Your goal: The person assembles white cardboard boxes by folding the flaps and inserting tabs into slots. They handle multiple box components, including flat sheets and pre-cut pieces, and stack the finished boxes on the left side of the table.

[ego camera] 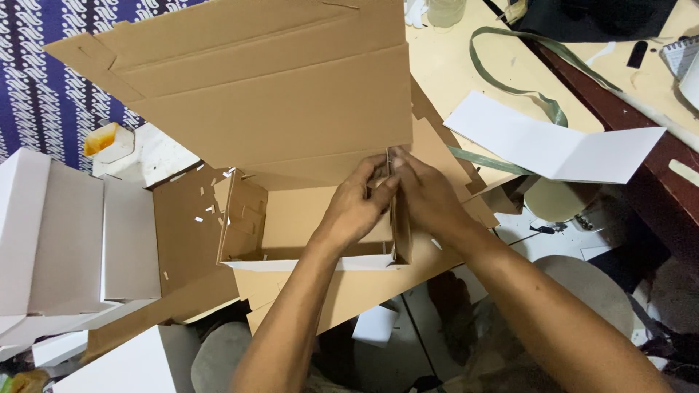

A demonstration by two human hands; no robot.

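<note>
A brown cardboard box (291,218) lies half folded in front of me, its big lid flap (269,94) standing up and away. My left hand (357,207) and my right hand (426,196) meet at the box's right side wall (401,233). Both pinch the top edge of that upright wall where it meets the lid, fingers closed on the cardboard. The left side wall (240,218) stands upright with slots cut in it. The box's white front edge (313,263) faces me.
Finished white boxes (65,233) are stacked at the left. A folded white card (561,145) and a green strap (510,80) lie on the cream table at the right. A patterned blue cloth (36,80) hangs at the back left. Paper scraps litter the floor below.
</note>
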